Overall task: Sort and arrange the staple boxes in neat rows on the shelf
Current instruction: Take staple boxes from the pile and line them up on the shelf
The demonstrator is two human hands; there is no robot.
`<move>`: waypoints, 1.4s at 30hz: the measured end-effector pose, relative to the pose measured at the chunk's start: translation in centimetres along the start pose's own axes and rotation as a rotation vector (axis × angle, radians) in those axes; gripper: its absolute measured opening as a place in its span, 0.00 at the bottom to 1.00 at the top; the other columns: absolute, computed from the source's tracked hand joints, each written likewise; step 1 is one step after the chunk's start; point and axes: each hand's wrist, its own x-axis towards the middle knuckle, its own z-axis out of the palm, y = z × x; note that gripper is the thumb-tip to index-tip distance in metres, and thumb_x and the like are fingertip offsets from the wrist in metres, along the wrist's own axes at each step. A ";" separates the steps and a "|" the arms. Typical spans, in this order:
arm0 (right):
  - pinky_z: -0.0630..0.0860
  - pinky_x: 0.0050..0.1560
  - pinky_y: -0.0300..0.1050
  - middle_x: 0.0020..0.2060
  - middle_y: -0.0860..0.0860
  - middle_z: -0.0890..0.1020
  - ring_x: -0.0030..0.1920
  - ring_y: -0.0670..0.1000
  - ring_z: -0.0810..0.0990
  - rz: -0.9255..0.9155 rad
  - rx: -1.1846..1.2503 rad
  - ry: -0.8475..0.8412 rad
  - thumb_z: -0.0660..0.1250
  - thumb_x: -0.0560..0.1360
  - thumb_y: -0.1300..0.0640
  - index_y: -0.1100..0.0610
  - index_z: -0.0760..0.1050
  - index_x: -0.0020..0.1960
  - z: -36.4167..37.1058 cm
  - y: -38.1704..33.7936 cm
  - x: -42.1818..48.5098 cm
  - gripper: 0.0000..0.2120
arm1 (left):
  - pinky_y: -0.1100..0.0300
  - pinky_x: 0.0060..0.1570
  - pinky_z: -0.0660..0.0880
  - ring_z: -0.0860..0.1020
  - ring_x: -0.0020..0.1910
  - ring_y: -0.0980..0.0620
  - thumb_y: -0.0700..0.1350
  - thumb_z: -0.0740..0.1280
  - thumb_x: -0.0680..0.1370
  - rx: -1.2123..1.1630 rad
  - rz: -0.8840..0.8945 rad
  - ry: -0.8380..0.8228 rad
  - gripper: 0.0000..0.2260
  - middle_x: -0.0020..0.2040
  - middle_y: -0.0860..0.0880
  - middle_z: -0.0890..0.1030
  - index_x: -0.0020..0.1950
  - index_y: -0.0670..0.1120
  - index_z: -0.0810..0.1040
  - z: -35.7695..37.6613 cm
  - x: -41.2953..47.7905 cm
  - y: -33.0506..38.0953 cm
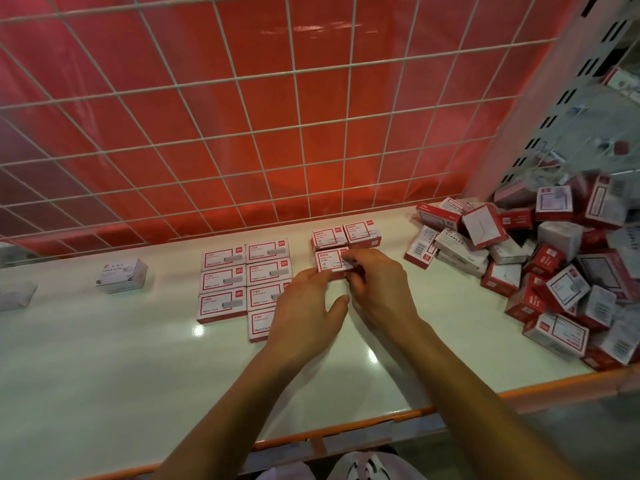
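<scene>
Head view, near to far. All places are taken from the held staple box.

- Nearest: orange front lip (381,422) of the white shelf (104,375), well short of the box.
- Left hand (304,306): fingers fairly straight, tips at the box's near-left edge, thumb splayed free. It presses rather than grips.
- Right hand (377,282): fingers curled over the box's right end, pinching it.
- Staple box (329,265): flat on the shelf between the two hands, label up. Its long axis runs left-right, roughly along the front lip, and the print's top edge points away from the person.
- Just behind it: pair of boxes (346,234) side by side with the same label. The held box sits under the left one, starting a second row.
- To its left, a small gap apart: block of seven boxes (242,282), one column of three and one of four, flat and flush. Their label picture differs, so I judge them a separate sort.
- Far left: lone paper-clip box (121,273), set askew.
- Right: heap of unsorted boxes (554,265), tumbled at all angles.
- Behind everything: wire grid (242,116) over red backing.

Progress (judgement): early. Ten boxes are placed or nearly so; the heap holds far more.
</scene>
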 end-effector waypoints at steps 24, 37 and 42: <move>0.69 0.66 0.46 0.62 0.52 0.79 0.61 0.53 0.77 -0.008 0.014 -0.014 0.66 0.77 0.59 0.55 0.76 0.63 -0.1 0.2 0.3 0.15 | 0.52 0.69 0.67 0.72 0.66 0.52 0.54 0.63 0.79 -0.012 -0.025 0.020 0.20 0.70 0.53 0.71 0.71 0.56 0.67 0.2 0.0 0.5; 0.68 0.68 0.48 0.64 0.49 0.77 0.63 0.52 0.75 -0.021 -0.039 -0.007 0.64 0.77 0.54 0.50 0.72 0.67 -1.3 0.5 -0.8 0.18 | 0.54 0.72 0.58 0.62 0.73 0.52 0.56 0.61 0.79 0.177 0.003 0.158 0.22 0.74 0.55 0.64 0.73 0.57 0.65 0.8 -0.5 1.1; 0.66 0.67 0.45 0.65 0.49 0.75 0.64 0.51 0.73 -0.006 -0.160 -0.003 0.62 0.78 0.51 0.52 0.71 0.68 -2.2 1.2 -1.5 0.18 | 0.53 0.73 0.58 0.59 0.74 0.52 0.56 0.59 0.80 0.234 0.041 0.175 0.23 0.76 0.53 0.61 0.75 0.55 0.62 1.4 -0.5 2.1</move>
